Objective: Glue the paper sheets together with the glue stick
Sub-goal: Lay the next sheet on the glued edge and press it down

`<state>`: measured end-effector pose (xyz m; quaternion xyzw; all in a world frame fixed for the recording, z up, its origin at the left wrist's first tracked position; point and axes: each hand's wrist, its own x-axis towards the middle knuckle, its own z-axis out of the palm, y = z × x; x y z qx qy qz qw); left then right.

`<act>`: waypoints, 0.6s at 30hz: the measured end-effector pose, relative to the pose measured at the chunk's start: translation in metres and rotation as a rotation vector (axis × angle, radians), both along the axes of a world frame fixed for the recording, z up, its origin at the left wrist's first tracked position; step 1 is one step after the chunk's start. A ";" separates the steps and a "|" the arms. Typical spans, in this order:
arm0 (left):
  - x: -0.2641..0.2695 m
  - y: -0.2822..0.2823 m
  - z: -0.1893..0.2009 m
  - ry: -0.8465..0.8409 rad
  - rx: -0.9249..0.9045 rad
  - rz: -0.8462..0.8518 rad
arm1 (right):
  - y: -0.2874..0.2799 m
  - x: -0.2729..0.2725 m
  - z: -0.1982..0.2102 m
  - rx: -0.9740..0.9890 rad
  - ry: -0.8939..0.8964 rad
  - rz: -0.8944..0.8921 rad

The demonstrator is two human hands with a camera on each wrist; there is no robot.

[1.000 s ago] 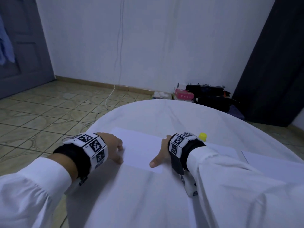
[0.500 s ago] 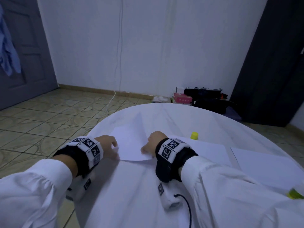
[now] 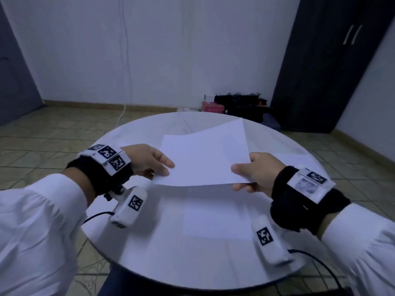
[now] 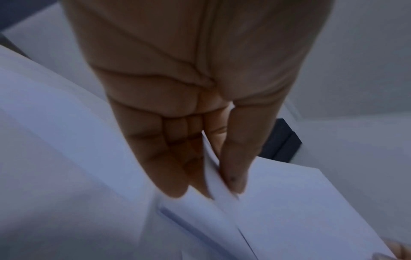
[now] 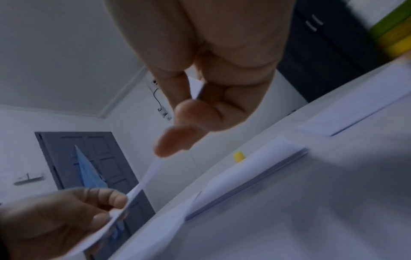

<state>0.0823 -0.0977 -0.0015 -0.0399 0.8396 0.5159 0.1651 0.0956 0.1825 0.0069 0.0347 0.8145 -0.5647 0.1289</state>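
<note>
Head view gives me both hands lifted over the round white table (image 3: pixel 149 242), sharing one white paper sheet (image 3: pixel 205 154) held clear of the tabletop. My left hand (image 3: pixel 149 161) pinches the sheet's left edge, thumb on top and fingers underneath; the left wrist view confirms that, the edge caught between thumb (image 4: pixel 235 158) and fingers. My right hand (image 3: pixel 256 169) pinches the near right corner the same way, thumb over, fingers below. The far corner of the sheet tilts upward, away from me. On the right wrist view I see a stack of paper (image 5: pixel 255 176) lying flat on the table, and a small yellow cap (image 5: pixel 239 156) just beyond it. Both wrist pictures are blurred.
</note>
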 end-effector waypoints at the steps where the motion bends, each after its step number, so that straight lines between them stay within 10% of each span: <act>1: 0.002 0.012 -0.003 -0.001 -0.027 -0.024 | 0.015 0.007 -0.003 0.034 -0.002 -0.007; 18: 0.028 0.073 -0.044 -0.115 -0.425 -0.348 | 0.069 0.027 -0.037 0.653 -0.152 0.165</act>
